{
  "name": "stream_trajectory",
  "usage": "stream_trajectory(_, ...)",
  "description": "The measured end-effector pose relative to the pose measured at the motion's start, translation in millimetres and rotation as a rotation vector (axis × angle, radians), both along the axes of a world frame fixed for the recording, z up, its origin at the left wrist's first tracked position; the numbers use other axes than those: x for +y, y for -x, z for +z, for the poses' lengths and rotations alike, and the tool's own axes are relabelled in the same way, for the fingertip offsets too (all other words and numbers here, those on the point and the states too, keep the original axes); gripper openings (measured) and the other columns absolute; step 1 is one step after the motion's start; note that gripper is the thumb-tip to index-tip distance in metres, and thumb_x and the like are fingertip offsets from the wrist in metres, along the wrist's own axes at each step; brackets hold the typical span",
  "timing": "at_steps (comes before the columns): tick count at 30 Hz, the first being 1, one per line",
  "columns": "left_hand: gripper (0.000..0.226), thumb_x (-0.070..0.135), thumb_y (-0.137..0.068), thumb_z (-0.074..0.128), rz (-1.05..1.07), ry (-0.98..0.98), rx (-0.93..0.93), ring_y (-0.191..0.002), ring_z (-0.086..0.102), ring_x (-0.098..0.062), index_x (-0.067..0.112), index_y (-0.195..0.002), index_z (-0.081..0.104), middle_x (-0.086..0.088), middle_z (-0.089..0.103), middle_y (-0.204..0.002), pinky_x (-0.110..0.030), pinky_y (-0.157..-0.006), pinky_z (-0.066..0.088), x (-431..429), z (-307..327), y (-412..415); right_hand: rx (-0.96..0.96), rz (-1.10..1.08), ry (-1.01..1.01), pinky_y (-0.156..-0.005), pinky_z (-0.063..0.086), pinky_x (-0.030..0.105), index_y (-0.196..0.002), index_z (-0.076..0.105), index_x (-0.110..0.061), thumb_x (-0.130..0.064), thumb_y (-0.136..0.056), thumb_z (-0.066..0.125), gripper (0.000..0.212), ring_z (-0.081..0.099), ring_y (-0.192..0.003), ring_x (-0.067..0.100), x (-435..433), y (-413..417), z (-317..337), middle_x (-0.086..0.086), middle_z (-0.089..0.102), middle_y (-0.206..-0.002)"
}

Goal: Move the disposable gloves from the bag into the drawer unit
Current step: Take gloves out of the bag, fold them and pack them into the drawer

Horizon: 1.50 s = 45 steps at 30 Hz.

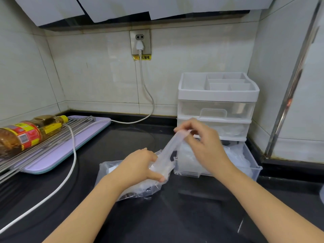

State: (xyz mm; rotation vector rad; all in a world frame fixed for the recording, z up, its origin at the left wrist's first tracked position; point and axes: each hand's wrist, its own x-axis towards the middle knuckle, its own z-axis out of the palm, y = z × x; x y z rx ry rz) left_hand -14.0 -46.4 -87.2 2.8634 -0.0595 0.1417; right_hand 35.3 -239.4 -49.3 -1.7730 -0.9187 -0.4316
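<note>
Glove (169,149) stretched mid-pull between bag and bottom drawer.

Left hand (140,165) grips the mouth of the clear plastic bag (107,171) and holds it down on the black desk (175,216), most likely so that only one thin glove slides free. Right hand (203,141) pinches that glove's upper end between thumb and fingertips, just in front of the white drawer unit (217,95). Its bottom drawer (252,168) stands pulled out right beside the bag, already holding a crumpled heap of gloves, so each transfer is a short hop, and more look to remain in the bag. Off to the left, an oil bottle (26,135) lies on a metal rack (52,141) over a lilac tray (57,158). White cable (75,155) trails from the socket (140,42) on the tiled wall.
</note>
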Motion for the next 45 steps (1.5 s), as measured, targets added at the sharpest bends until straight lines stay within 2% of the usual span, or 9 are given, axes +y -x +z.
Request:
stream_trajectory(3, 0.044, 0.051, -0.069, 0.076, 0.015, -0.028, 0.035, -0.104, 0.055, -0.027, 0.012, -0.075, 0.057, -0.002, 0.057, -0.075, -0.014, -0.084, 0.032, 3.1, -0.2, 1.0, 0.072, 0.003, -0.360, -0.078, 0.047, 0.018, -0.088, 0.059, -0.014, -0.005, -0.094, 0.052, 0.014, 0.062, -0.090, 0.009, -11.8, 4.7, 25.2, -0.004, 0.069, -0.091)
stream_trajectory(6, 0.044, 0.051, -0.071, 0.076, 0.030, 0.042, 0.030, -0.131, 0.043, -0.013, 0.028, -0.108, 0.067, 0.008, 0.065, -0.112, -0.020, -0.098, 0.033, 5.3, 3.8, 4.6, 0.054, -0.009, -0.495, -0.082, 0.048, 0.021, -0.088, 0.056, -0.010, -0.003, -0.095, 0.049, 0.012, 0.063, -0.092, 0.011, -25.0, 7.3, 44.4, 0.003, 0.069, -0.092)
stream_trajectory(16, 0.043, 0.063, -0.078, 0.060, -0.144, 0.815, -0.268, -0.103, 0.061, 0.008, 0.035, -0.110, 0.063, 0.021, 0.069, -0.107, -0.007, -0.084, 0.043, -35.9, 34.6, 15.5, -0.089, -0.204, -0.158, -0.063, 0.043, 0.016, -0.088, 0.054, -0.014, -0.015, -0.095, 0.051, 0.008, 0.051, -0.068, 0.004, -43.3, 2.6, 61.3, -0.005, 0.057, -0.076)
stream_trajectory(20, 0.061, 0.056, -0.069, 0.073, -0.166, 0.739, -0.240, -0.107, 0.059, 0.006, 0.032, -0.122, 0.057, 0.018, 0.066, -0.114, -0.022, -0.096, 0.046, -72.9, 42.0, 2.1, -0.081, -0.216, -0.026, -0.064, 0.048, 0.034, -0.088, 0.053, -0.016, -0.017, -0.096, 0.050, 0.009, 0.053, -0.065, 0.021, -43.4, 0.6, 60.7, 0.007, 0.057, -0.070)
stream_trajectory(26, 0.037, 0.041, -0.076, 0.077, -0.223, 0.759, -0.105, -0.099, 0.066, -0.022, 0.013, -0.098, 0.069, -0.004, 0.071, -0.100, -0.046, -0.097, 0.049, -93.6, 67.5, -23.6, -0.067, -0.262, 0.136, -0.047, 0.033, 0.015, -0.090, 0.049, -0.019, -0.023, -0.099, 0.045, 0.011, 0.038, -0.045, 0.006, -61.7, -10.8, 66.1, -0.003, 0.045, -0.053)
stream_trajectory(29, 0.053, 0.044, -0.070, 0.077, -0.317, 0.869, 0.114, -0.102, 0.067, -0.029, 0.003, -0.102, 0.068, -0.014, 0.071, -0.105, -0.045, -0.100, 0.048, -90.2, 75.7, -32.0, 0.021, -0.226, 0.150, -0.050, 0.035, 0.024, -0.088, 0.049, -0.021, -0.027, -0.099, 0.045, 0.013, 0.034, -0.045, 0.007, -74.4, -17.6, 69.0, -0.003, 0.043, -0.054)
stream_trajectory(33, 0.032, 0.027, -0.081, 0.075, -0.321, 0.897, 0.228, -0.095, 0.068, -0.024, 0.003, -0.102, 0.068, -0.013, 0.071, -0.101, -0.039, -0.095, 0.051, -89.1, 75.0, -44.0, 0.070, -0.215, 0.097, -0.052, 0.041, 0.034, -0.089, 0.051, -0.020, -0.022, -0.099, 0.044, 0.013, 0.038, -0.052, 0.014, -82.1, -19.3, 73.6, 0.000, 0.042, -0.056)
stream_trajectory(40, 0.016, 0.009, -0.087, 0.060, -0.091, 0.716, -0.310, -0.073, 0.062, -0.002, 0.022, -0.082, 0.067, 0.008, 0.067, -0.075, -0.011, -0.065, 0.042, -89.8, 79.2, -59.5, 0.107, -0.255, 0.018, -0.047, 0.042, 0.023, -0.090, 0.054, -0.019, -0.030, -0.097, 0.050, 0.014, 0.042, -0.048, 0.014, -83.9, -19.8, 73.9, 0.002, 0.048, -0.054)
stream_trajectory(45, 0.002, 0.013, -0.091, 0.057, 0.016, 0.542, -0.849, -0.066, 0.046, -0.008, 0.013, -0.089, 0.058, 0.007, 0.056, -0.075, -0.009, -0.060, 0.037, -82.0, 83.9, -54.6, 0.513, -0.188, -0.170, -0.052, 0.049, 0.029, -0.078, 0.052, -0.009, -0.067, -0.082, 0.048, 0.058, 0.042, -0.037, 0.013, -80.4, -18.5, 76.5, 0.004, 0.055, -0.051)
